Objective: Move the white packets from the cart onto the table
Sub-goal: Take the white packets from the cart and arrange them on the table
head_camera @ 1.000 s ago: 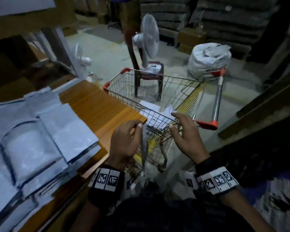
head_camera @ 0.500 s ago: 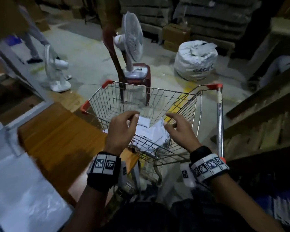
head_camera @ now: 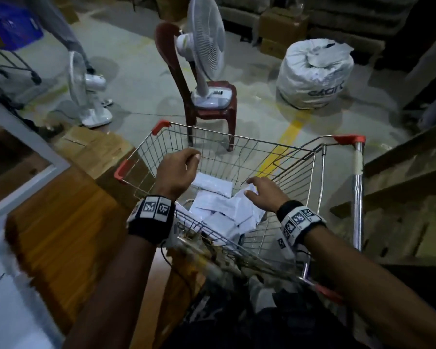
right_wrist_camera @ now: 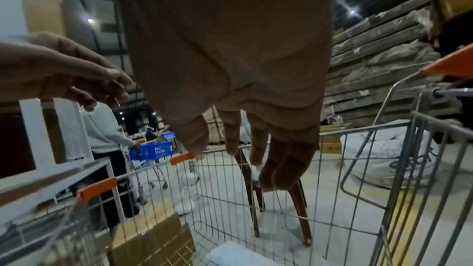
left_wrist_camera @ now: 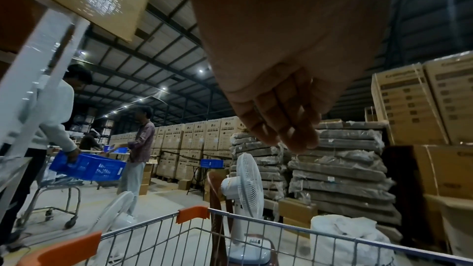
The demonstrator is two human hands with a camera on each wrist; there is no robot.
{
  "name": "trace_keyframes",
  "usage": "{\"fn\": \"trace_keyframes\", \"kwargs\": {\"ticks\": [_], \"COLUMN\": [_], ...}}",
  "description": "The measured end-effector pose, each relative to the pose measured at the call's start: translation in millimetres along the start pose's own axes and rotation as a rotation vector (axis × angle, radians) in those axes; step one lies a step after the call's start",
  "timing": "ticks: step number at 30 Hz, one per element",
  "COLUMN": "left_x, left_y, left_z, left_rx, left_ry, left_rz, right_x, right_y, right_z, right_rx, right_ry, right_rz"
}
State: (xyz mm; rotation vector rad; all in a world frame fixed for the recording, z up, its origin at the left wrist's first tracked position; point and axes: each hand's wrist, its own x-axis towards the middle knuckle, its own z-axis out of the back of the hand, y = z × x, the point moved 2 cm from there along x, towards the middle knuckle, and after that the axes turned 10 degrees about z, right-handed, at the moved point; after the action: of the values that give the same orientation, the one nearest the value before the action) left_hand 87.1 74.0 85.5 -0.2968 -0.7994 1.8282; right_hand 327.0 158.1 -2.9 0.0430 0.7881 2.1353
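Several white packets (head_camera: 219, 207) lie heaped in the bottom of the wire cart (head_camera: 237, 141). My left hand (head_camera: 186, 159) hovers over the basket's left side, fingers loosely curled and holding nothing. My right hand (head_camera: 252, 183) is lower, inside the basket, its fingertips at the top of the heap. I cannot tell whether they touch it. The left wrist view shows the left hand (left_wrist_camera: 281, 124) bare above the cart rim (left_wrist_camera: 256, 217). In the right wrist view the right hand (right_wrist_camera: 256, 149) has straight, empty fingers above one packet (right_wrist_camera: 230, 254). The wooden table (head_camera: 61, 222) stands to the left, with blurred white packets (head_camera: 10, 311) on it.
A red chair (head_camera: 212, 114) carrying a white fan (head_camera: 207, 41) stands just beyond the cart. Another fan (head_camera: 86, 96) and a cardboard box (head_camera: 98, 152) sit at the left, a white sack (head_camera: 312, 76) at the right. A person holds a blue crate (left_wrist_camera: 87, 167) nearby.
The head view has swung from the table to the cart. Both hands have moved forward from the cart's near edge to over the basket, and the right hand has dropped toward the packets.
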Motion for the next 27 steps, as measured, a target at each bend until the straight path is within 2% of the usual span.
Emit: {"fn": "trace_keyframes", "kwargs": {"ticks": [3,7,12,15,20,23,27], "left_x": [41.9,87.6,126.9,135.5,128.0,109.1,84.2], "left_y": [11.5,23.6,52.5,69.6,104.8,132.5,171.3], "left_z": [-27.2,-71.5,-137.9,-172.8,-232.9,-254.1,-257.9], "left_rx": [0.095,0.252,0.322,0.288,0.198,0.32,0.568], "left_ry": [0.056,0.174,0.415,0.482,0.513,0.576,0.565], "left_rz": [0.029,0.067,0.222,0.335,0.506,0.606,0.768], "right_x": [40.8,81.1,93.5,93.1,86.3,81.2,81.1], "right_y": [-20.7,-51.8,-85.7,-95.5,-100.1,-101.2,-111.2], "right_z": [-7.9,-50.2,-123.8,-165.9,-212.6,-228.9,-241.4], "right_rx": [0.048,0.127,0.275,0.369,0.641,0.699,0.655], "right_ry": [0.059,0.2,0.388,0.476,0.441,0.418,0.378], "right_rz": [-0.016,-0.094,-0.255,-0.337,-0.438,-0.502,-0.571]}}
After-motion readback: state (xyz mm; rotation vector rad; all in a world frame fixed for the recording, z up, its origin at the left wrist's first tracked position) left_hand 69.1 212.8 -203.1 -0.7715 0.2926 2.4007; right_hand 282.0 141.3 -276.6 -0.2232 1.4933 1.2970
